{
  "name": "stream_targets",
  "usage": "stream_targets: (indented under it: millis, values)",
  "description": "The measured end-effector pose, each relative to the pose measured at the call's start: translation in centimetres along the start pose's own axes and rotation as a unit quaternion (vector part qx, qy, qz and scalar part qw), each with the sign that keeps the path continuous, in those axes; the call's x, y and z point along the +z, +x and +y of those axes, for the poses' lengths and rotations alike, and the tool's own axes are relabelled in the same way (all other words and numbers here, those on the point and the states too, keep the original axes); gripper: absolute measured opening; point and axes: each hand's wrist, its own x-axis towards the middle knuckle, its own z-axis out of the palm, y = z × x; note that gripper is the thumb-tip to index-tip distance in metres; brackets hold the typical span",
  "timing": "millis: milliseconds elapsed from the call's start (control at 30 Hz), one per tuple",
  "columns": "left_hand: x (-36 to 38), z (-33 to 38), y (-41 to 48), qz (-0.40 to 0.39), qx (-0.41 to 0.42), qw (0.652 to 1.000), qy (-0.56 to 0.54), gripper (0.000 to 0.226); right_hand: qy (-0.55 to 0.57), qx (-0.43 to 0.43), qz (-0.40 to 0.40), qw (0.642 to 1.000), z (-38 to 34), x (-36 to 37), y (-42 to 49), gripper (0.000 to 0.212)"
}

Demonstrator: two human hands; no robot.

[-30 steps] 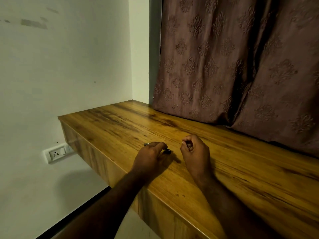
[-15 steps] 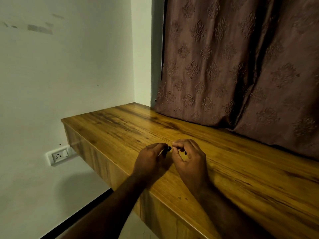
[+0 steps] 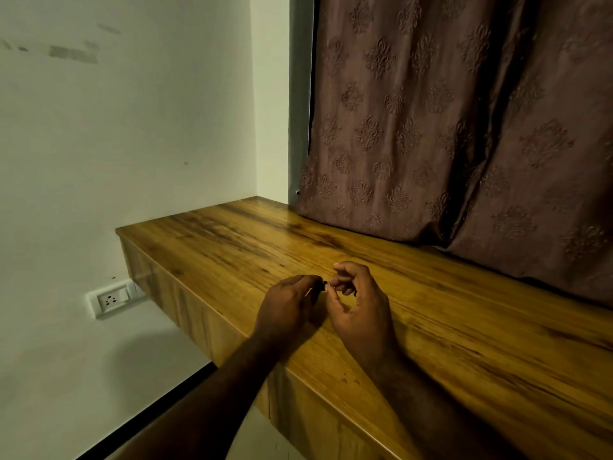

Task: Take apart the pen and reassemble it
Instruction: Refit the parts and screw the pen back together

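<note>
My left hand (image 3: 285, 307) rests on the wooden desk (image 3: 464, 327) with its fingers curled around a dark pen (image 3: 323, 286). Only the pen's short black end with a silver ring shows between the two hands; the rest is hidden inside the fist. My right hand (image 3: 360, 302) faces the left one, and its thumb and forefinger pinch that exposed end. A small dark piece shows by the right palm, too small to identify.
A brown patterned curtain (image 3: 447, 127) hangs down onto the back of the desk. A pale wall stands to the left with a white socket (image 3: 111, 298) below the desk's left edge. The desk's front edge runs diagonally under my forearms.
My right hand has moved left from a spot apart from the left hand until its fingertips meet the pen's end. The left hand has barely shifted.
</note>
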Motion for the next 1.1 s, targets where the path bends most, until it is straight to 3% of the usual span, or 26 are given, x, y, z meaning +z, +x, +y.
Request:
stream_targets:
  millis: [400, 667, 1100]
  values:
    - [-0.1, 0.0, 0.0, 0.001, 0.000, 1.000, -0.010, 0.035, 0.000, -0.002, -0.001, 1.000, 0.2, 0.1, 0.0, 0.046]
    - [-0.4, 0.5, -0.1, 0.018, -0.002, 1.000, -0.013, 0.036, -0.027, 0.031, -0.016, 0.999, 0.0, 0.1, 0.1, 0.032]
    - [-0.3, 0.3, -0.2, 0.015, -0.033, 0.999, 0.006, 0.036, -0.066, 0.014, -0.039, 0.997, 0.4, -0.2, 0.0, 0.007]
